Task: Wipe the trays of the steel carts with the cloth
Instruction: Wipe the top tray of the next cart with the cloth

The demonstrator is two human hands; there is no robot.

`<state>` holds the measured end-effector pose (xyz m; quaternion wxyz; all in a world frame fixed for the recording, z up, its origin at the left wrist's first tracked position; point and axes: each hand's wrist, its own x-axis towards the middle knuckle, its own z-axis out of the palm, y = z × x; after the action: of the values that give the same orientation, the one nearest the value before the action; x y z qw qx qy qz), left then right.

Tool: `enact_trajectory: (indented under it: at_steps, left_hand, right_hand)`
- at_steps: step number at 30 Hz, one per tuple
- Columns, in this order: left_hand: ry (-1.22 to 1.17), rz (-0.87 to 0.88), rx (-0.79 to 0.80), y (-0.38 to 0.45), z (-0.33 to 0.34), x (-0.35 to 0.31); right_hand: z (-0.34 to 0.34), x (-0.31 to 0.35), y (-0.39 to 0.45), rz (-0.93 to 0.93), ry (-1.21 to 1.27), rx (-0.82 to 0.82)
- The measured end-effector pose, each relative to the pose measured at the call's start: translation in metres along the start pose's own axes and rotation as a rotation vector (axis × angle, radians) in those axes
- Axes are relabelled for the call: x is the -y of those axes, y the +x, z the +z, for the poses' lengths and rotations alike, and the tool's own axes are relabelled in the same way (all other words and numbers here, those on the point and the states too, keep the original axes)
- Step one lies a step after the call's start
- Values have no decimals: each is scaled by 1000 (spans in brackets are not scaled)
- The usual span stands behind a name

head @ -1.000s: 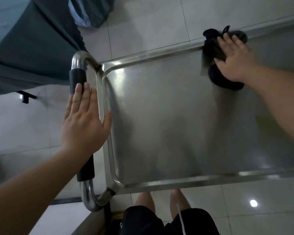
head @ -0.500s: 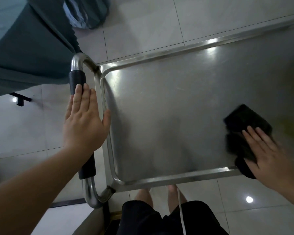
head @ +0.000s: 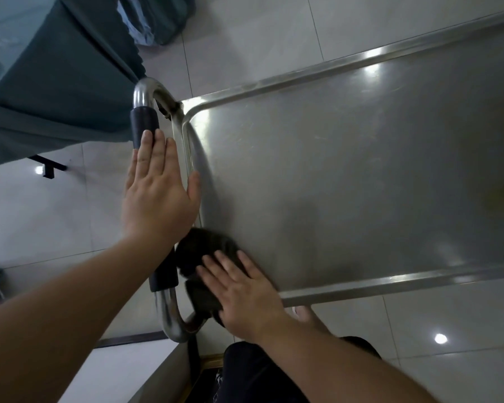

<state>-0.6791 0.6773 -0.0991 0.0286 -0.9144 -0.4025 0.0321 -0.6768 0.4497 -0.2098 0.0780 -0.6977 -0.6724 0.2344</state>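
The steel cart's top tray (head: 346,184) fills the right half of the view, shiny and bare. A dark cloth (head: 204,257) lies crumpled in the tray's near left corner. My right hand (head: 245,292) presses flat on the cloth with straight fingers. My left hand (head: 157,193) rests flat, fingers straight, on the black-sleeved cart handle (head: 144,123) at the tray's left end, thumb touching the tray rim.
A teal cloth-covered piece of furniture (head: 41,82) stands close to the handle at upper left. White tiled floor (head: 245,39) surrounds the cart. My legs in dark shorts (head: 259,373) are just below the tray's near rim.
My right hand swept the cloth from the far rim to the near right, then left along the near edge into the near left corner. The left hand stayed on the handle.
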Motion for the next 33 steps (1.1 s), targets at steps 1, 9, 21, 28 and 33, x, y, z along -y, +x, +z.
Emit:
enact_trajectory:
  at_steps: [1,9,21,28,33]
  left_hand:
    - [1,2,-5,0,0,0]
    - [-31,-5,11,-1,-4,-3]
    - [-94,-21,33,0,-6,-4]
    - [-134,1,60,0,-11,-4]
    - [-153,30,103,-2,-15,-4]
  right_hand:
    - [1,4,7,-63,-9,26]
    - [-25,-75,-59,182,-27,-89]
    - [-59,-137,-77,1239,157,-409]
    - [-14,8,44,297,-52,-90]
    - [-24,-22,50,-111,-167,41]
